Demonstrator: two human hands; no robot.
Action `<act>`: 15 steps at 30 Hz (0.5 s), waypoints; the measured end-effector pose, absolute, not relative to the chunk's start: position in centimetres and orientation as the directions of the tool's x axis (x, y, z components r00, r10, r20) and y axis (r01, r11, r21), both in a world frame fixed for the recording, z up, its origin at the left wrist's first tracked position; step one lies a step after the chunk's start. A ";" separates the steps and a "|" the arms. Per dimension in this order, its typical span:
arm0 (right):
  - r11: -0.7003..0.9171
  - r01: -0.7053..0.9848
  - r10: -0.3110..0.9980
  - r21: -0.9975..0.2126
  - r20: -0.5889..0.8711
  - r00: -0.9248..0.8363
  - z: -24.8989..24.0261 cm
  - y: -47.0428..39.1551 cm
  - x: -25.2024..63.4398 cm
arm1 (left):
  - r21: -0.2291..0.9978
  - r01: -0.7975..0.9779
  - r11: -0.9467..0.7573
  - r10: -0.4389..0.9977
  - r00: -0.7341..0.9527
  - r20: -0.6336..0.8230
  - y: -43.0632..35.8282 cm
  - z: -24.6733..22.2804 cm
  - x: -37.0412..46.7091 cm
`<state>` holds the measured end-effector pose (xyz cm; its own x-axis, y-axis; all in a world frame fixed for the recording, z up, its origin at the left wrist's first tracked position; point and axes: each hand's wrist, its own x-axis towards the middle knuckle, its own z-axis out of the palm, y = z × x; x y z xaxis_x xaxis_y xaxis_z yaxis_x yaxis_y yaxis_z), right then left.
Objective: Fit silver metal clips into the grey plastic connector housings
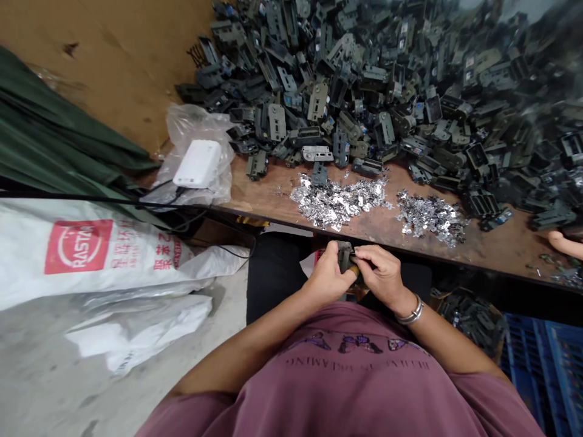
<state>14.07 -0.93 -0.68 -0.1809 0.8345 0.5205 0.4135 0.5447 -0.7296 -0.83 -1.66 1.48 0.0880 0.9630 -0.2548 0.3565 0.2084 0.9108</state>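
My left hand (328,274) is wrapped round a dark grey plastic housing (344,255) just below the table's front edge. Beside it, the fingertips of my right hand (379,273) are pinched together at the housing's right side; what they hold is too small to make out. Beyond my hands lie two heaps of small shiny metal pieces, a larger heap (337,201) and a smaller heap (430,217). Many similar grey housings (319,100) are piled behind them.
A white box-shaped device (198,164) with a cable rests on clear plastic at the table's left end. White sacks (91,255) lie at left. Blue crates (542,358) and a container of dark parts (473,321) stand low right. Another person's hand (565,244) shows at the right edge.
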 end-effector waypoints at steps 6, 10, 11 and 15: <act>0.531 0.387 0.844 -0.754 0.513 -0.158 -1.1 -1.3 14.2 | 0.918 0.331 0.220 0.959 0.099 -0.266 -1.9 1.2 -0.9; 0.600 0.471 0.794 -0.647 0.556 -0.247 -1.6 -1.7 14.1 | 0.861 0.492 0.128 0.965 0.138 -0.222 -2.3 0.9 -0.9; 0.622 0.487 0.774 -0.613 0.575 -0.266 -1.7 -1.8 14.1 | 0.846 0.524 0.104 0.965 0.152 -0.212 -2.4 0.9 -0.9; 0.634 0.440 0.773 -0.636 0.542 -0.329 -1.3 -1.8 14.5 | 0.812 0.575 0.096 0.955 0.177 -0.238 -2.5 1.4 -1.2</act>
